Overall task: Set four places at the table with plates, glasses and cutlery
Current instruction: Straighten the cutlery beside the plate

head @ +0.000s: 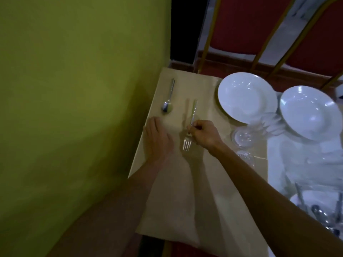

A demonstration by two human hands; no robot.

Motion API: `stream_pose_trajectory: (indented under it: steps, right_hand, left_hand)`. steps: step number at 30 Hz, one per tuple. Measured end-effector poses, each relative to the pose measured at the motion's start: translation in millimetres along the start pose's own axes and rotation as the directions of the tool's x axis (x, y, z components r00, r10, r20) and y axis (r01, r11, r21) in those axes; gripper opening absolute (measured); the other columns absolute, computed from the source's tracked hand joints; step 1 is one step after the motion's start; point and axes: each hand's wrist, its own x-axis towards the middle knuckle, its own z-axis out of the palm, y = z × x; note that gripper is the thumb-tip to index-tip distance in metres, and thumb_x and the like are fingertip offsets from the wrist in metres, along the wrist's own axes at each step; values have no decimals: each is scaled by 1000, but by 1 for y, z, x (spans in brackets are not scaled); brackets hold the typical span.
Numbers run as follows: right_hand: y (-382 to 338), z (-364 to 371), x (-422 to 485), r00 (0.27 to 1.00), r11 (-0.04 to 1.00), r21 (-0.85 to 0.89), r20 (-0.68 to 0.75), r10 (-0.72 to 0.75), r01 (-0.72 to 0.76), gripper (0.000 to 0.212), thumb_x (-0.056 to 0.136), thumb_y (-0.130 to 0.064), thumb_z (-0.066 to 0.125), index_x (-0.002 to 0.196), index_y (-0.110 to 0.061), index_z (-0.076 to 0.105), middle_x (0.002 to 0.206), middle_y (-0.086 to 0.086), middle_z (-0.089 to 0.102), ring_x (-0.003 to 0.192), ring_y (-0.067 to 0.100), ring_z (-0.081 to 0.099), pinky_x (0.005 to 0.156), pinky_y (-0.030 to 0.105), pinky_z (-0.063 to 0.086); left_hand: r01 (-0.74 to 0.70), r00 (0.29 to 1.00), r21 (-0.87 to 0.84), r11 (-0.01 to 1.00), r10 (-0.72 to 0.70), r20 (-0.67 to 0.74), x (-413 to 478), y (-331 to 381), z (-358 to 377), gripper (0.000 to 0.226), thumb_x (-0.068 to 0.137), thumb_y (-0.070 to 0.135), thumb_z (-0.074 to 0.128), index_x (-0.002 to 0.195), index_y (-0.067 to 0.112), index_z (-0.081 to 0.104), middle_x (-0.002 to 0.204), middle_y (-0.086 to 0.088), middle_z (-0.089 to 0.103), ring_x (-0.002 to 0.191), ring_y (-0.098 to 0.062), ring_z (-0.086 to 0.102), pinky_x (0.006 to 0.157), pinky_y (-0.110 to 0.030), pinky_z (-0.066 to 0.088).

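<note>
One fork (193, 113) near table's (185, 197) left edge, tines toward person, R hand (205, 134) pinching its neck; touching table or not, can't tell. L hand (157, 138) flat, fingers straight, at left edge. Spoon (168, 98) near far-left corner. Plates (245, 97) far right, glass (243, 136) beside.

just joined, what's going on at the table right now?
A person is laying cutlery at the wall side of the table. The right hand pinches a fork near its neck, tines toward the person, low over the cloth; I cannot tell whether it is set down yet. The left hand lies flat on the cloth beside it. A spoon lies farther up by the wall. Two white plates and some glasses sit grouped at the right.
</note>
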Motion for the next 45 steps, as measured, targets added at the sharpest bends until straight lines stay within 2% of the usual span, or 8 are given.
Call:
stream_pose_trajectory:
  steps: [3,5,9,13,16,22,38,45]
  right_hand:
    - [-6,9,25,1000,999,-37,-10,28,-28,20,93,-20,64,77,-10,70,85,8,73,84,25,73,77,42,62]
    - [-10,12,42,1000,998,-66,-11,13,-13,20,94,-18,63,78,-7,69,86,12,72,86,28,71,82,45,59]
    - [-23,14,72,1000,999,-43,18,8,-7,19,95,-16,64,78,-6,67,74,5,67,72,20,68,75,42,62]
    - [-40,14,93,999,1000,4,-31,30,-30,13,89,-8,70,81,-17,65,78,6,72,65,17,71,66,33,63]
    - [-47,13,107,997,998,2,-41,58,-58,7,88,-7,73,93,-7,68,82,9,75,63,15,73,60,28,63]
    - [-57,12,122,986,988,-2,-66,153,-153,13,87,-10,77,87,2,72,73,14,75,62,22,75,64,37,65]
    - [-59,13,127,976,979,73,-91,198,-192,16,88,-14,77,85,0,71,73,15,75,60,20,75,61,37,64]
    - [-58,10,124,980,985,58,-109,166,-161,19,89,-16,77,75,-10,66,75,12,75,63,17,75,61,32,64]
  left_hand:
    - [-43,999,51,998,45,-22,1,-10,20,55,94,21,41,144,-1,39,150,-18,39,145,-34,30,119,-50,22]
    - [-68,997,60,996,70,-34,1,-13,26,55,95,24,41,145,0,39,153,-18,37,148,-32,26,121,-49,18]
    - [-46,999,66,997,48,-17,3,-13,26,57,96,27,39,147,1,36,155,-16,34,150,-30,21,121,-48,17]
    - [-34,999,68,997,35,-16,5,-12,25,59,95,27,41,148,2,36,157,-15,32,151,-28,18,122,-48,17]
    - [-24,999,80,997,25,-22,5,-10,25,58,95,27,43,147,3,37,157,-14,33,151,-28,18,121,-49,17]
    - [-14,1000,113,993,16,-18,5,-9,24,57,95,27,42,148,6,38,158,-14,31,151,-28,16,121,-49,17]
    - [16,1000,123,992,-16,-1,5,-9,26,59,95,31,38,149,7,36,160,-12,28,153,-25,11,121,-49,17]
    - [9,1000,126,992,-10,7,5,-10,26,59,96,31,38,150,7,35,160,-12,27,153,-25,11,121,-49,17]
